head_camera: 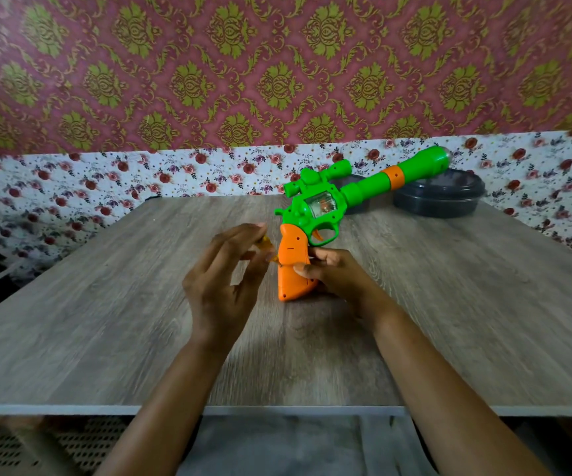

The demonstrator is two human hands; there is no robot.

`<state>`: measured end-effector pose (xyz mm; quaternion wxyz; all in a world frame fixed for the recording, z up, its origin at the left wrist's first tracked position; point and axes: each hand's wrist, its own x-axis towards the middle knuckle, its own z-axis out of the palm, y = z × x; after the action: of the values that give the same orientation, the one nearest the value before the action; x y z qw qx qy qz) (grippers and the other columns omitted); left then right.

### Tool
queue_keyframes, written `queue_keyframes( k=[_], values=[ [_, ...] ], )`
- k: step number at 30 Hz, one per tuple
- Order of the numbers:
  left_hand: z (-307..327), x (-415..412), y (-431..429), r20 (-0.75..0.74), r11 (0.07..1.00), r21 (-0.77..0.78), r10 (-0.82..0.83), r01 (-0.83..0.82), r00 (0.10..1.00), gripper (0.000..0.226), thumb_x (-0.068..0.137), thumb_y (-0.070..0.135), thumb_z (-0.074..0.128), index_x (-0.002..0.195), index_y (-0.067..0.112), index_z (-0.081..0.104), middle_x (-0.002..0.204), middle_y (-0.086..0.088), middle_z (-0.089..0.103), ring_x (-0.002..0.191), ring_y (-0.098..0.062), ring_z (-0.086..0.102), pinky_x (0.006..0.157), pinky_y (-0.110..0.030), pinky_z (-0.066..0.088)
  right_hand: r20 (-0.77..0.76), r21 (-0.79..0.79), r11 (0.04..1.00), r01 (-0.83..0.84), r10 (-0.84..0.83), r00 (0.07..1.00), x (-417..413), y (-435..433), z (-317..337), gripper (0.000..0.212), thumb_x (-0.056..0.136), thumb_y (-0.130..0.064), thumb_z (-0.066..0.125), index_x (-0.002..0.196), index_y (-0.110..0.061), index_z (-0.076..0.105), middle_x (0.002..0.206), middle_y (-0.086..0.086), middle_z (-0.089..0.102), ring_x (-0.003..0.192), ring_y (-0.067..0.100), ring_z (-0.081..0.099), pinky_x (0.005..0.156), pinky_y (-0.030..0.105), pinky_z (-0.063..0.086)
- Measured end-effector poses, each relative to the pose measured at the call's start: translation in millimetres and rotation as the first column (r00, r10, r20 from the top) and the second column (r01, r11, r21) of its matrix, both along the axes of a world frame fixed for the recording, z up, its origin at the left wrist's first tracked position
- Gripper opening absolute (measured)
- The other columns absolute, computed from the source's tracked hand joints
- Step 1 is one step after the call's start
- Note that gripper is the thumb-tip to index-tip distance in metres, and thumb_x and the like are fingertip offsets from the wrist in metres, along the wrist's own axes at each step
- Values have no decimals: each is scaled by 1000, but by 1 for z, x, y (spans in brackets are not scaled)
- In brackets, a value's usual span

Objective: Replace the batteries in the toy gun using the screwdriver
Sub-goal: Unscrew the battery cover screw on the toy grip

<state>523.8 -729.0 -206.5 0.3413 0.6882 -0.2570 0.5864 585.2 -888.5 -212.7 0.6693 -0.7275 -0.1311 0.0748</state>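
One table (106, 321): grey wood grain, carries all the things.
Toy gun (356, 193): green, butt of its orange grip (291, 269) standing on the table near the middle, barrel (415, 168) slanting up to the far right.
Lidded container (449, 201): dark, round, behind the barrel.
Left hand (224, 273): fingers pinch the screwdriver (266, 247) just beside the grip.
Right hand (337, 273): fingers clamped around the grip, thumb on its side face.
Screwdriver: amber handle, mostly hidden by the left hand.

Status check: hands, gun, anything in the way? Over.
Right hand grips toy gun by orange handle, butt on table. Left hand pinches screwdriver at handle's side. Dark container behind barrel, not obstructing.
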Motion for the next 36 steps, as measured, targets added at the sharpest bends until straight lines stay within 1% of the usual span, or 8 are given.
queue_keyframes(
  k=[6, 11, 16, 20, 24, 28, 33, 36],
  values=[
    [0, 1, 0, 33, 999, 24, 34, -35, 999, 24, 92, 9, 53, 115, 9, 58, 108, 2, 61, 87, -10, 64, 77, -13, 50, -13, -24, 1000, 11, -11, 1000, 1, 0, 0, 37, 86, -2, 58, 123, -6, 56, 120, 19, 62, 116, 30, 57, 101, 44, 44],
    [-2, 2, 1, 1, 995, -96, -27, 27, 1000, 19, 85, 19, 66, 98, 11, 54, 92, 0, 58, 76, -6, 59, 69, -11, 48, -4, -40, 999, 21, -21, 1000, 1, -1, -1, 37, 86, -2, 58, 123, -6, 56, 121, 18, 61, 115, 29, 57, 102, 44, 44],
    [-3, 1, -2, -21, 986, -151, -68, 64, 997, 25, 83, 17, 68, 97, 11, 49, 94, -1, 65, 88, 7, 62, 70, -14, 51, 10, -31, 999, 12, -12, 1000, 1, -1, -1, 37, 87, -1, 57, 123, -5, 56, 120, 18, 61, 116, 29, 57, 101, 40, 44],
    [-2, 1, 0, -22, 998, -62, -15, 13, 1000, 20, 88, 18, 61, 106, 13, 53, 97, 6, 60, 86, 0, 60, 75, -10, 50, 3, -40, 999, 12, -12, 1000, 3, 0, -2, 36, 86, -3, 58, 122, -7, 57, 120, 17, 62, 115, 28, 58, 102, 44, 44],
    [-2, 2, -1, 17, 1000, -3, -7, 7, 1000, 17, 93, 13, 50, 109, 9, 55, 111, 3, 62, 90, -9, 65, 75, -17, 53, -4, -40, 999, 10, -10, 1000, 4, -1, -3, 34, 86, -6, 60, 119, -12, 59, 119, 14, 64, 112, 25, 60, 101, 42, 45],
    [-2, 3, 0, 15, 999, -50, -5, 6, 1000, 13, 93, 15, 54, 105, 11, 56, 113, 7, 61, 101, 8, 59, 78, -13, 51, 1, -58, 998, 22, -22, 1000, 5, -1, -3, 35, 85, -8, 61, 120, -11, 59, 118, 12, 64, 113, 24, 59, 103, 43, 44],
    [-2, 3, 1, 35, 993, -117, -15, 19, 999, 16, 86, 20, 65, 90, 11, 52, 87, 0, 54, 71, -3, 55, 62, -12, 46, -7, -70, 997, 31, -31, 999, 5, -2, -4, 36, 86, -8, 61, 122, -12, 59, 120, 13, 63, 114, 25, 58, 103, 45, 43],
    [-1, 3, 2, 56, 997, -76, 12, -8, 998, 19, 83, 17, 67, 86, 11, 49, 86, -1, 52, 65, -12, 53, 60, -13, 44, -16, -49, 998, 26, -27, 1000, 5, -2, -3, 36, 86, -7, 60, 121, -11, 58, 119, 14, 63, 114, 26, 58, 102, 44, 44]
  ],
)
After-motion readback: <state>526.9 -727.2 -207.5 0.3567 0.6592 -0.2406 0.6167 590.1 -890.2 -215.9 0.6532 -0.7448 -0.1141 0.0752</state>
